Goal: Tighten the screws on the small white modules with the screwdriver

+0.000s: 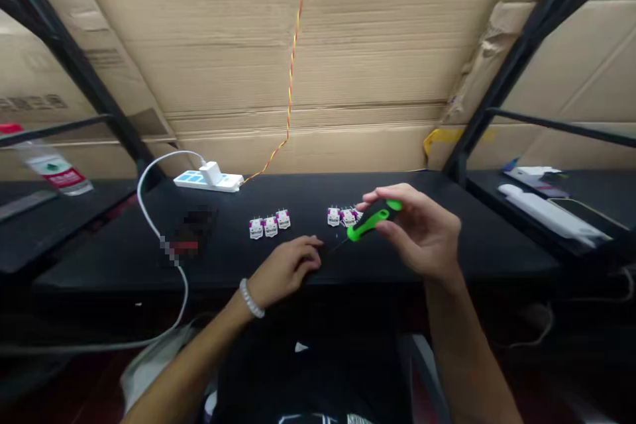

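My right hand is closed around the handle of a green and black screwdriver. Its thin shaft slants down and left toward the black tabletop. By the tip, my left hand rests low over the table with its fingers curled; whatever they may hold is hidden. A bracelet circles that wrist. Beyond my left hand sit three small white and purple parts with metal pins. Several similar parts lie beyond the screwdriver, some of them partly covered by it and my right hand.
A white power strip with a plugged-in adapter stands at the back left. Its white cable loops over the table's left side. A twisted red-yellow wire runs up the cardboard. Black metal posts frame both sides; a bottle is far left.
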Available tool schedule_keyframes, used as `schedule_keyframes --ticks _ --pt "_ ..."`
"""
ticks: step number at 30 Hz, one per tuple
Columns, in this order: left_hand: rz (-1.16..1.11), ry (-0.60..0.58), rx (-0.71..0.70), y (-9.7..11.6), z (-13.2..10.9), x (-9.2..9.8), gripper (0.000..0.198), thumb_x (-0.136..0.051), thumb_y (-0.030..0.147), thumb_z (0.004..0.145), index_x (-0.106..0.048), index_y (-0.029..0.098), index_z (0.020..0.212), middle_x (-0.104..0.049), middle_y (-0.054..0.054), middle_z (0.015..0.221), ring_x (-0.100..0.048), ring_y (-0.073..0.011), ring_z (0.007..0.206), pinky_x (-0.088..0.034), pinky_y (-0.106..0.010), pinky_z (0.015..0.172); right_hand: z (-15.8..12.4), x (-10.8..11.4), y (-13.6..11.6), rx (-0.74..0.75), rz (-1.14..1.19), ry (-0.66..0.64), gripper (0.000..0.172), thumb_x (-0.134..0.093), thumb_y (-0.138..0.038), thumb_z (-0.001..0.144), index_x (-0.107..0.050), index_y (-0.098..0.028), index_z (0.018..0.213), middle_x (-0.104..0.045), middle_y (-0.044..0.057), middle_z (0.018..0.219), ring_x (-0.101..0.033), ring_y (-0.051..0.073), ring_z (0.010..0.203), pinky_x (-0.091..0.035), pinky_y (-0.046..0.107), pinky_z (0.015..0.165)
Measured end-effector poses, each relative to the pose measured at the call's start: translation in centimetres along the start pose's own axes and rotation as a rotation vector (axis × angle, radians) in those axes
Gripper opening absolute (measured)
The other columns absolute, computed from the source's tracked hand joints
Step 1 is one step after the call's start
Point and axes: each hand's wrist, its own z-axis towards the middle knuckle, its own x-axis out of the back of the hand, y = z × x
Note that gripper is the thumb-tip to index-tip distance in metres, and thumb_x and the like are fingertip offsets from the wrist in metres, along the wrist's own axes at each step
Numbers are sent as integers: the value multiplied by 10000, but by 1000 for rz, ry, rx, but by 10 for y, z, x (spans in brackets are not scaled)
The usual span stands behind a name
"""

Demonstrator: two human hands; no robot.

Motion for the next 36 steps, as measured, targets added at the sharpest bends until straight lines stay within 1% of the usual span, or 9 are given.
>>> schedule_keyframes --ticks 5,9,13,17,21,24,27,33,36 --pt "-17 58 -17 -2 -1 -8 179 -628 202 1027 -788 207 946 -795 -118 1357 -692 -288 1392 -503 -457 1244 0 -3 0 -11 23 -20 501 -771 -62 939 -753 -317 1370 -777 66 1202 -815 222 1039 -719 377 901" --pt "-105 97 9 -2 0 -9 106 -692 214 990 -782 205 935 -823 -109 1294 -722 -299 1353 -539 -444 1202 -1 -5 1 -27 44 -23 515 -764 -43 939 -753 -323 1372 -769 62 1213 -812 215 1051 -713 362 911" --pt "-149 99 31 -5 0 -7 72 -737 197 954 -779 207 896 -834 -100 1266 -734 -301 1332 -544 -435 1188 0 -4 1 -26 48 -26 506 -767 -54 940 -757 -325 1367 -770 61 1207 -815 218 1038 -716 368 900" --pt "-165 100 43 -8 1 -7 74 -759 213 949 -790 209 881 -826 -98 1293 -733 -297 1334 -537 -446 1200 0 -4 1 -27 26 -16 452 -786 -109 944 -764 -311 1347 -784 74 1190 -820 236 1016 -723 396 881" --pt "-129 118 16 -7 1 -8 116 -737 219 973 -797 206 875 -843 -94 1241 -735 -297 1334 -526 -461 1223 -1 -4 0 -33 4 -7 408 -796 -164 952 -766 -302 1335 -793 84 1183 -823 246 1005 -730 412 872" --pt "-70 122 -24 -4 1 -10 171 -686 215 1013 -794 208 881 -854 -84 1188 -747 -287 1313 -543 -448 1211 -1 -4 0 -33 16 -12 435 -791 -136 949 -765 -317 1343 -788 75 1190 -821 245 1015 -727 412 879" --pt "17 115 -69 -2 1 -11 201 -640 199 1043 -788 208 909 -844 -88 1220 -750 -271 1306 -554 -433 1201 0 -4 0 -27 33 -22 479 -778 -87 943 -762 -330 1356 -779 64 1204 -815 234 1034 -719 394 890" --pt "118 50 -110 -5 -1 -10 212 -591 227 1084 -770 204 974 -785 -116 1377 -687 -273 1402 -548 -436 1213 0 -4 0 -19 36 -34 511 -768 -54 941 -757 -333 1370 -771 56 1205 -808 214 1050 -710 363 906" --pt "123 31 -128 -6 -1 -9 210 -573 226 1092 -747 208 975 -792 -110 1348 -691 -259 1391 -539 -419 1219 0 -4 -1 -23 34 -31 511 -773 -60 939 -759 -337 1368 -773 56 1208 -807 219 1056 -708 370 912"
